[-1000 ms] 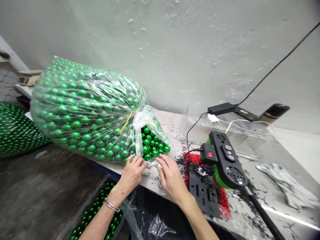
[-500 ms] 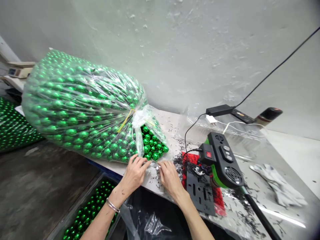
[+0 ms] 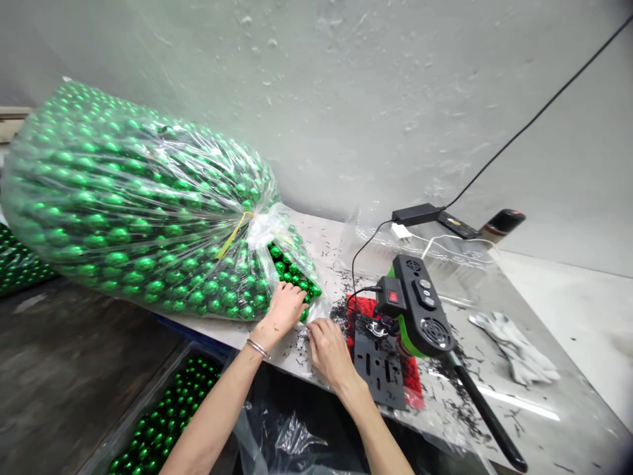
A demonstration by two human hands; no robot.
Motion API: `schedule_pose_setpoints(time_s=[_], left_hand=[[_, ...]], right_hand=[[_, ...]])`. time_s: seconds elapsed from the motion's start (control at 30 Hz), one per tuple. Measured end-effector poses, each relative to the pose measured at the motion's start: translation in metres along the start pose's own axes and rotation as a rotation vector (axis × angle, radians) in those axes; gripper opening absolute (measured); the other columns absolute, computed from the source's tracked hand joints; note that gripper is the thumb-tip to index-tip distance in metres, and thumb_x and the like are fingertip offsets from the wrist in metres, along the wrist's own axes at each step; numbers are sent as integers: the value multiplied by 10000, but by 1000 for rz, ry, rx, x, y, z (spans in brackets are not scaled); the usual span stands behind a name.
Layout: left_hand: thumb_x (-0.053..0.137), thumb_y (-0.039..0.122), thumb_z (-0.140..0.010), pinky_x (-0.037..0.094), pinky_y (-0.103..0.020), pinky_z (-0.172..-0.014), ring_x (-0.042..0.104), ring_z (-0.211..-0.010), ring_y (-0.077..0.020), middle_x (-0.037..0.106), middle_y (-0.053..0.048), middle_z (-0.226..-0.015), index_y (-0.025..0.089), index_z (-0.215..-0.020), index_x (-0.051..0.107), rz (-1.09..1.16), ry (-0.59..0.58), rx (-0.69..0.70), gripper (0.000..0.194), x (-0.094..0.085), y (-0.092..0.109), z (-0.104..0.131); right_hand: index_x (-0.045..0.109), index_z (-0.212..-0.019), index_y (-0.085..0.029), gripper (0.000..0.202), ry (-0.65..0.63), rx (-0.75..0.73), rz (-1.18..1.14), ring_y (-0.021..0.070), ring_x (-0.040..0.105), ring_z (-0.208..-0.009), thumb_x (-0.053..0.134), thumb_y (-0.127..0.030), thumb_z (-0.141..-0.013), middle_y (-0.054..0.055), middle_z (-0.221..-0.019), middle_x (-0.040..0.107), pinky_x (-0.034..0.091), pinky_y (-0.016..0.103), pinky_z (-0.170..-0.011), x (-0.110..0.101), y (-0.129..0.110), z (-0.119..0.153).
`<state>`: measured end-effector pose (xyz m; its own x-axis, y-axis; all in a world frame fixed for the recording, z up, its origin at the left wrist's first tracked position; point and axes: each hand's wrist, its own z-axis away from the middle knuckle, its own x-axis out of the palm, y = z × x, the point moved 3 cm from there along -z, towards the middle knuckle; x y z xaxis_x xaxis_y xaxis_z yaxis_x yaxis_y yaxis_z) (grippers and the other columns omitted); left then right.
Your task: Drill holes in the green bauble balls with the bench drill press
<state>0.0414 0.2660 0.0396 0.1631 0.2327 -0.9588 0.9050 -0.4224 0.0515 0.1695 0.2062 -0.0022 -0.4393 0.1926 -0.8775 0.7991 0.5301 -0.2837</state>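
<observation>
A large clear plastic bag [image 3: 148, 218] full of shiny green balls lies on the table, gathered with a yellow tie [image 3: 235, 234]. Through an opening on its right side, loose green balls [image 3: 284, 264] show. My left hand [image 3: 284, 310] reaches to this opening, its fingers curled over the balls; what they grip is hidden. Just below and to the right, my right hand [image 3: 329, 349] rests at the table edge with thumb and fingers pinched together by the bag's lower corner. Whatever is in that pinch is too small to make out.
Right of my hands stand a black slotted plate [image 3: 378, 366] on a red sheet and a black device with fans [image 3: 422, 307] on a handle. Small black bits litter the table. White gloves [image 3: 519, 349] lie farther right. A bin of green balls [image 3: 168, 409] sits below.
My left hand has moved up and right, away from the bag's lower edge and onto the balls in the opening. My right hand stays near the bag's corner. The view has shifted right.
</observation>
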Motion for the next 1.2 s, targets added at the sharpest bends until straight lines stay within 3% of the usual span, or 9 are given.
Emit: schedule_pose_setpoints(time_s=[0.1,0.27,0.37,0.47,0.6,0.7,0.8,1.07,1.2], left_hand=[[641,234,-867,429,-421,-865,665,-928,-295,736,-141,-890,148,-894,697,14,-180,-63,106,4,5,-12],[695,241,-801,476,-377,-796,710,-815,-293,742,-139,-771,140,-781,711,114,-299,-135,104,14,4,-31],[680,225,-791,506,-332,-790,712,-901,-274,759,-125,-929,152,-968,719,193,-304,-143,196,13,-5,-31],[638,285,-833,515,-308,-860,684,-1009,-231,727,-93,-1111,180,-1178,639,552,-210,-171,361,6,-15,-18],[702,346,-784,523,-339,-909,657,-1046,-224,686,-86,-1158,175,-1177,598,1204,-17,-233,441,-2,-18,9],[750,313,-740,507,-355,-940,647,-1034,-220,680,-87,-1149,176,-1157,605,1282,69,-283,462,-4,-10,26],[754,268,-723,505,-351,-933,640,-1024,-219,677,-83,-1151,187,-1196,602,1249,136,-319,503,-5,-1,38],[725,171,-735,496,-326,-946,623,-1070,-216,652,-79,-1195,208,-1097,678,1263,276,-261,367,-2,11,51],[795,220,-696,525,-307,-895,669,-962,-198,716,-61,-1037,188,-1044,685,1650,287,-431,366,4,17,55]], right_hand=[[630,-1054,-181,228,15,-1,-2,222,601,-945,453,-122,-922,83,-997,676,472,357,-814,-2,-2,0],[631,-1038,-176,213,24,-15,-15,214,613,-934,457,-133,-921,83,-1000,681,475,344,-818,-7,-4,2],[641,-1026,-178,230,60,22,-45,224,628,-927,440,-137,-923,87,-983,692,483,357,-815,-11,-3,5],[656,-1030,-179,252,138,112,-185,235,653,-942,425,-167,-930,94,-996,710,502,378,-832,-20,0,7],[661,-1102,-195,292,248,370,-668,202,696,-947,454,-334,-950,96,-1057,725,552,316,-809,-33,4,6],[652,-1166,-201,401,263,546,-1006,207,723,-899,525,-476,-904,103,-1103,733,588,312,-764,-32,2,3],[655,-1179,-198,486,235,621,-1160,238,717,-990,619,-527,-823,120,-1178,712,598,352,-837,-26,-3,0],[667,-1147,-179,493,206,644,-1217,236,719,-977,688,-487,-762,114,-1116,733,608,341,-824,-22,-12,-3],[689,-1128,-194,459,223,623,-1191,241,707,-1026,654,-508,-795,106,-1128,732,589,358,-891,-29,-16,1]])
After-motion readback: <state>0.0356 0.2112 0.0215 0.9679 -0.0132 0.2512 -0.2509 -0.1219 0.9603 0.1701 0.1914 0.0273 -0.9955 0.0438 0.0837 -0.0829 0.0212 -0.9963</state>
